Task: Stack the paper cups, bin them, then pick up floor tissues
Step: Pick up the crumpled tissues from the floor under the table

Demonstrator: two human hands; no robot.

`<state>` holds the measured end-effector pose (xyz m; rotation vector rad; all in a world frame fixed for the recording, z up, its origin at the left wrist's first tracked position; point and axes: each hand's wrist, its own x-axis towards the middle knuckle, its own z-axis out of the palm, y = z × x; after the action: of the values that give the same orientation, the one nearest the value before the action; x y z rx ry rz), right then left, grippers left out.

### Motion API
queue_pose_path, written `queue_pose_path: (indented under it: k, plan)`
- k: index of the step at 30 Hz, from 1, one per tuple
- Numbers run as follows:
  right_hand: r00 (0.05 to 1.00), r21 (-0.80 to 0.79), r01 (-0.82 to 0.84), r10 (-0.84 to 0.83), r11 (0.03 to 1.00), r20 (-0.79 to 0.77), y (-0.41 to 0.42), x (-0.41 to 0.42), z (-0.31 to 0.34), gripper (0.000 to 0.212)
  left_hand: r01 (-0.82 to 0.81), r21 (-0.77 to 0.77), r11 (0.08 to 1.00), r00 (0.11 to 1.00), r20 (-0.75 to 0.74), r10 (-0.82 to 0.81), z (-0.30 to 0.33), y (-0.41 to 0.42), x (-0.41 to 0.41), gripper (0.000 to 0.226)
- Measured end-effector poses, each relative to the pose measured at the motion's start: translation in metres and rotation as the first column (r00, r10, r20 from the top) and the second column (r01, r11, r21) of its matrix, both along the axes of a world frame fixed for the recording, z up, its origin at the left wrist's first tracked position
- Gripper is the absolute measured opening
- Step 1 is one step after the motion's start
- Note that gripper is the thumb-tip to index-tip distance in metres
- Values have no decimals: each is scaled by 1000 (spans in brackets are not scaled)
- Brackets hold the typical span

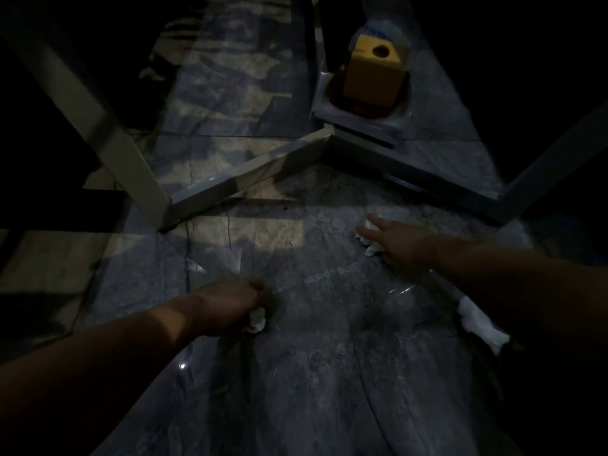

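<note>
Left hand (pixel 230 307) closed on a tissue (pixel 256 320) at floor (pixel 312 373) centre. Right hand (pixel 394 241), fingers spread, lies on a second tissue (pixel 371 248) at 2 o'clock. Third tissue (pixel 480 324) at 4 o'clock, nearer right arm.

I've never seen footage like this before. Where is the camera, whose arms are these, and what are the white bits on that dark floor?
The single picture comes from a camera worn on a person's head, looking down at a dim stone floor. No robot is involved. The left hand is closed around a crumpled tissue. The right hand reaches out, fingers spread, onto a second tissue; it has not closed on it. A third tissue lies near the right forearm. Beyond are pale metal furniture legs and a yellow box.
</note>
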<state>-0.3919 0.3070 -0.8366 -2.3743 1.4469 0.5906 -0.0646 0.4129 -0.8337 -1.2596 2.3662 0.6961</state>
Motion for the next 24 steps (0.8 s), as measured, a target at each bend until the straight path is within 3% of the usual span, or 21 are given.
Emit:
queue_pose_path:
  k: [5, 7, 9, 14, 17, 20, 22, 24]
  plan:
    - [994, 2, -104, 104, 995, -43, 6, 2, -11, 48, -188, 96, 978, 978, -79, 195, 4, -5, -8, 42]
    - [978, -48, -192, 187, 980, -97, 5, 3, -12, 24, -245, 96, 965, 963, -91, 253, 7, -4, -11, 40]
    - [988, -34, -154, 154, 987, -24, 7, 6, -12, 9, -304, 122, 945, 944, -93, 316, 7, -6, -12, 33]
    - [995, 110, 85, -89, 990, 36, 8, 8, 3, 34, -467, 324, 823, 789, -268, 553, 10, -9, -20, 30]
    - [983, 174, 141, -158, 975, 89, 8, 5, 5, 35, -538, 596, 596, 549, -289, 784, 16, -9, -26, 33]
    - [988, 163, 119, -133, 980, 78, 8, 6, 12, 35, -478, 808, 346, 324, -203, 924, 18, -12, -32, 37]
    - [991, 151, 92, -105, 984, 78, 9, 5, 15, 38, -419, 888, 190, 202, -113, 973, 18, -16, -38, 40]
    - [993, 151, 83, -94, 985, 71, 8, 3, 17, 40, -367, 927, 74, 141, -23, 990, 20, -20, -43, 39]
